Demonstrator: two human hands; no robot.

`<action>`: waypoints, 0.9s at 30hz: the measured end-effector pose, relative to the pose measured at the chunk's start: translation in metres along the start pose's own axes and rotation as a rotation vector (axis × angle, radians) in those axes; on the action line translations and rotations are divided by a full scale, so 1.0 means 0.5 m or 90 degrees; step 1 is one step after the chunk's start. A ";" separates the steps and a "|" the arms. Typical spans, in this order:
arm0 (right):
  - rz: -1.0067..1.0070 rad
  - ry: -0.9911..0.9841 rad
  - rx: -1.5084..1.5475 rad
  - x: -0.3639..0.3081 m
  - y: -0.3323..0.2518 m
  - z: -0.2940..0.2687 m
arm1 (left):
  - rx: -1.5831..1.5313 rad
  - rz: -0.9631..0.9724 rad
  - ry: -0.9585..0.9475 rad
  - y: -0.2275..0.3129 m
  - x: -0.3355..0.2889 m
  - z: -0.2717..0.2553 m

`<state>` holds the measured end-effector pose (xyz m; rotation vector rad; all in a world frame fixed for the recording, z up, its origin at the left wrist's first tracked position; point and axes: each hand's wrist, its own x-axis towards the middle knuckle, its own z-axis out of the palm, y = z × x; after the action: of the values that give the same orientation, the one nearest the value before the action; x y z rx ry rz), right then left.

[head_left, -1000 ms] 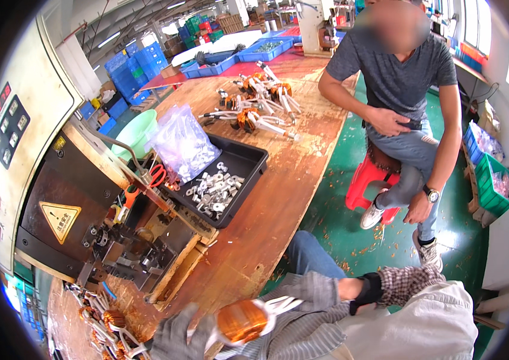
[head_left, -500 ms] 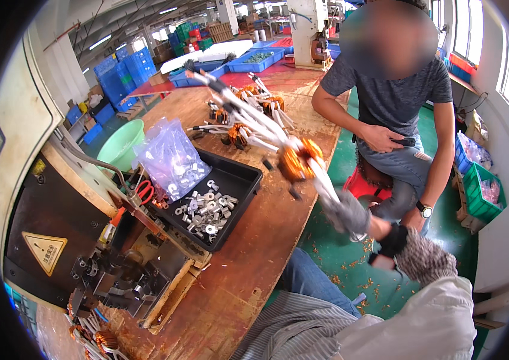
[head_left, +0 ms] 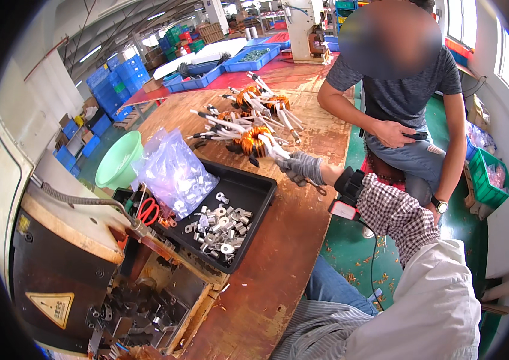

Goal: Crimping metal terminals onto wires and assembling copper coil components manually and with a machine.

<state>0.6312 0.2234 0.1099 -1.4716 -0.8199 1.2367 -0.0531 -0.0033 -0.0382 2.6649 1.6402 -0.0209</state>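
Note:
My right hand [head_left: 300, 168], in a grey glove, is closed around the white sleeved leads of a copper-wound toroidal coil [head_left: 254, 141]. A ring-shaped terminal [head_left: 318, 189] pokes out below the hand. The held coil is beside a pile of similar coils [head_left: 278, 104] with white leads and dark tips on the wooden table [head_left: 293, 210]. Whether it rests on the table I cannot tell. My left hand is not in view.
A black tray [head_left: 264, 221] holds loose metal terminals and a plastic bag [head_left: 176, 171] of more. Red-handled scissors [head_left: 148, 211], a green bowl [head_left: 119, 159] and a press-like machine [head_left: 56, 264] stand left. A co-worker [head_left: 395, 90] sits across on the right.
My right hand has carried the coil from over the table's right edge forward and left to the pile. The view has shifted slightly.

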 end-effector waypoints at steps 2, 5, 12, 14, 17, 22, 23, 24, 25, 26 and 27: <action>0.026 -0.004 -0.001 -0.011 0.011 -0.018 | -0.389 -0.317 0.101 -0.005 -0.004 0.040; 0.084 -0.077 -0.064 -0.003 0.033 -0.078 | -0.277 -0.169 0.206 0.039 0.045 -0.026; -0.064 0.232 -0.988 -0.024 -0.020 -0.086 | 0.082 0.130 0.304 0.085 0.103 -0.101; -0.122 0.261 -1.045 -0.055 -0.046 -0.049 | 0.091 0.129 0.291 0.075 0.093 -0.095; -0.308 0.217 -1.057 -0.052 -0.045 -0.006 | 0.098 0.133 0.272 0.064 0.078 -0.080; -0.562 0.144 -1.123 0.037 0.008 0.016 | 0.109 0.155 0.245 0.039 0.073 -0.060; -0.579 0.218 -1.156 0.063 0.018 0.033 | 0.116 0.153 0.238 0.037 0.073 -0.060; -0.582 0.218 -1.152 0.082 0.024 0.035 | 0.122 0.152 0.232 0.036 0.075 -0.062; -0.555 0.237 -1.111 0.100 0.029 0.034 | 0.126 0.151 0.232 0.042 0.077 -0.062; -0.527 0.256 -1.069 0.110 0.027 0.036 | 0.121 0.148 0.270 0.052 0.081 -0.065; -0.532 0.261 -1.028 0.118 0.022 0.031 | 0.115 0.146 0.308 0.057 0.085 -0.067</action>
<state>0.6299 0.2792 0.0832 -1.9884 -2.0136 -0.6412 -0.0084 0.0226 -0.0054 3.1669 1.4697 0.5430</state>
